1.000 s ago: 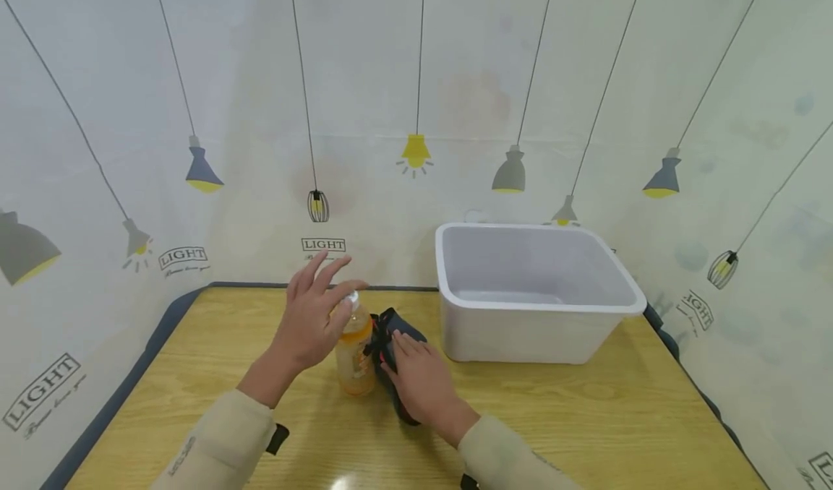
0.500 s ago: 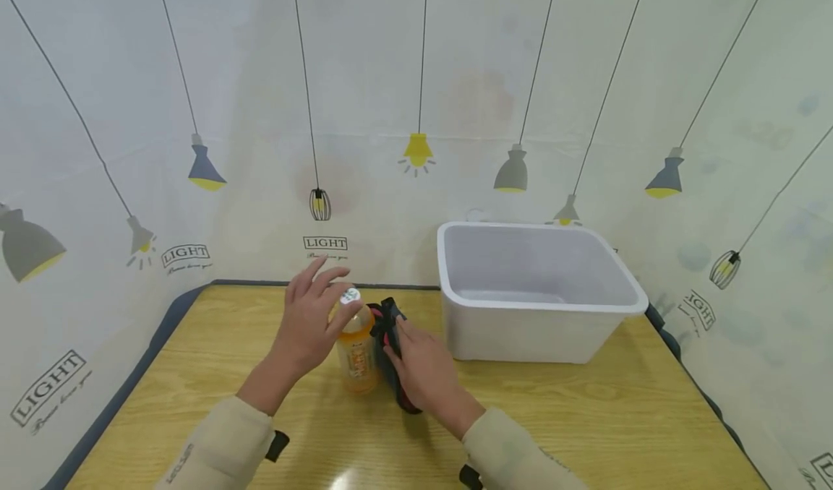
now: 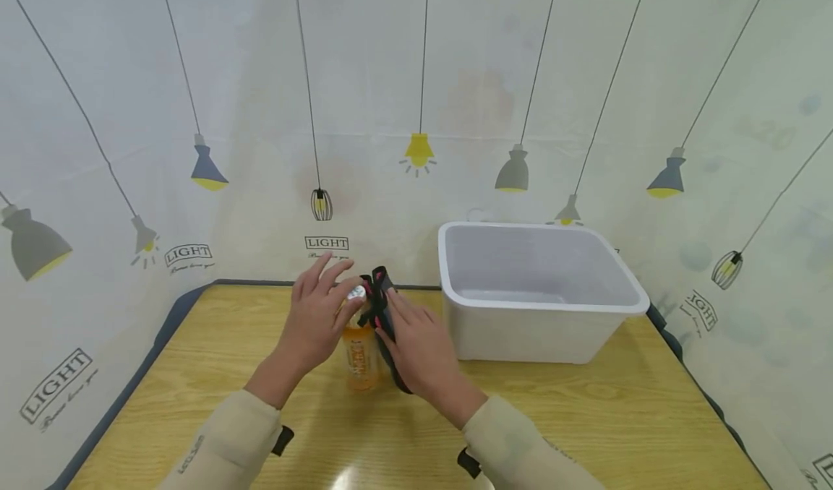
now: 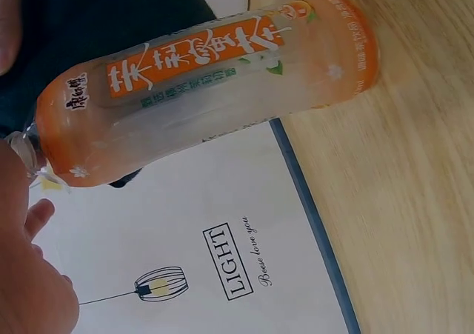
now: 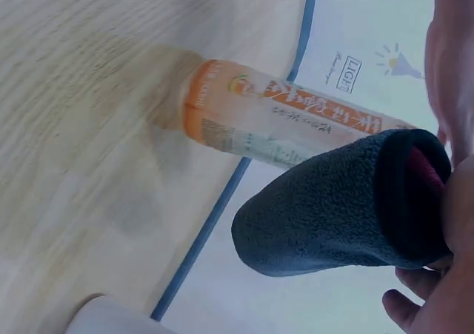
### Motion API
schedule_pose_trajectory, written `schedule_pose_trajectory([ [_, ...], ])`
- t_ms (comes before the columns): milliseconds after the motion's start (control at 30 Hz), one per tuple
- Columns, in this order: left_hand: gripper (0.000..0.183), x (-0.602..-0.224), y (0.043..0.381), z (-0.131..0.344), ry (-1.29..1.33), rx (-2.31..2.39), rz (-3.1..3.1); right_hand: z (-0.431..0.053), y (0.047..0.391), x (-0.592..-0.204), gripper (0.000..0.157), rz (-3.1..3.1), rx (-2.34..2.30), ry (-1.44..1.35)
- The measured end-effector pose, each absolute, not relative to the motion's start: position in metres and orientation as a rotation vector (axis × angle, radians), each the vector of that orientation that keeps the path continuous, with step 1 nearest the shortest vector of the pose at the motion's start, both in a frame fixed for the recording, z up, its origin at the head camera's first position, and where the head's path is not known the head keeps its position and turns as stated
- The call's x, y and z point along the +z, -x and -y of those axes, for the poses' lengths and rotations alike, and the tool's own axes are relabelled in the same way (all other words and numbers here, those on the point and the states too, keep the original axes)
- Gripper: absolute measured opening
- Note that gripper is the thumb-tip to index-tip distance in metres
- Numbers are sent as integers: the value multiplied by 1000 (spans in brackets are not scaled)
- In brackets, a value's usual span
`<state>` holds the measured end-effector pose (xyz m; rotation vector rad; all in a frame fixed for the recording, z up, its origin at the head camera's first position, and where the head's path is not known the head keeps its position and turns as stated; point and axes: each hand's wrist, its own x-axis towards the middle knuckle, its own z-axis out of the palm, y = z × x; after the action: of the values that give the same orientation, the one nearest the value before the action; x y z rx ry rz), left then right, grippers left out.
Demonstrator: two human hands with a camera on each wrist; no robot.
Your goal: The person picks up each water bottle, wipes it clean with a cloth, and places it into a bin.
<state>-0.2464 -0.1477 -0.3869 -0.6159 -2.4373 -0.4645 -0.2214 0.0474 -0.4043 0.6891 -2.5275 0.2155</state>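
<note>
My left hand (image 3: 315,320) pinches the white cap of a plastic drink bottle (image 3: 361,360) between thumb and forefinger, other fingers raised. The bottle stands upright and has an orange label with white characters, readable in the left wrist view. Right beside it, my right hand (image 3: 423,349) grips a dark fleece slipper (image 5: 318,208) with black trim, a pink lining and a black bow-like strap. The slipper is held up on end against the bottle's right side, its rounded end pointing down. Fingers hide part of it.
A large white plastic tub (image 3: 520,334) stands at the back right of the wooden table (image 3: 586,418). Behind and at both sides hangs a pale cloth (image 3: 260,114) printed with lamps.
The slipper has risen and tilted more upright in my right hand, coming closer to the bottle's neck. My left hand keeps its pinch on the cap.
</note>
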Motion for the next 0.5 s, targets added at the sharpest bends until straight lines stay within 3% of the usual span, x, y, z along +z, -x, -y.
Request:
schedule_pose_trajectory([
  [200,52,-393,248,149,623,-432,2376,-41,220,-396,59,2501,48,-713],
  [367,36,-393,249,147,611,-402,2367,-39,222,-395,59,2484,-11,-703],
  [500,33,-393,249,147,611,-398,2350,-38,222,-395,59,2473,-40,-690],
])
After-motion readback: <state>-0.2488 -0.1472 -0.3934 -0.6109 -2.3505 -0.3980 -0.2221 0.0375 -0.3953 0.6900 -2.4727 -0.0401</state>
